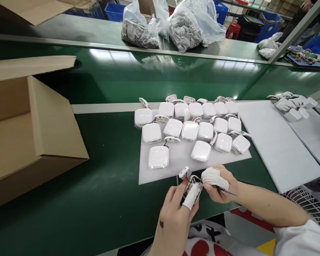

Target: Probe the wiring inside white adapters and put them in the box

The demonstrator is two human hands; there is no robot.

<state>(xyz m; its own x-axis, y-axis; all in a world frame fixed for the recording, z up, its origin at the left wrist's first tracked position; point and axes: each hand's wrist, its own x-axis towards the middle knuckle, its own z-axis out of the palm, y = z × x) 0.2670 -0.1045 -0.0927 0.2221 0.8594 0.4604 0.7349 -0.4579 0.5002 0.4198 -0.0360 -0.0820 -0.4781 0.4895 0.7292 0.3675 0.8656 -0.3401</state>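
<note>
My left hand (177, 209) is closed around a small white plastic device (189, 193), whose inside with red and dark wires faces up. A small white cover piece (185, 172) hangs by wires at its far side. At the device's right edge is my right hand (220, 183), fingers pinched together. A thin pointed metal tool (225, 190) lies in that hand, its tip pointing back to the right. White finger cots cover fingers on both hands. Just beyond, several rounded white devices (159, 157) in clear film stand on a white sheet (152, 175), many with small wired pieces beside them.
An open cardboard box (56, 121) stands on the left of the green table (104, 199). To the right lies another white sheet (277, 145), with more white devices (292, 114) beyond it. Plastic bags of small grey parts (186, 30) rest on the rear shelf (90, 30).
</note>
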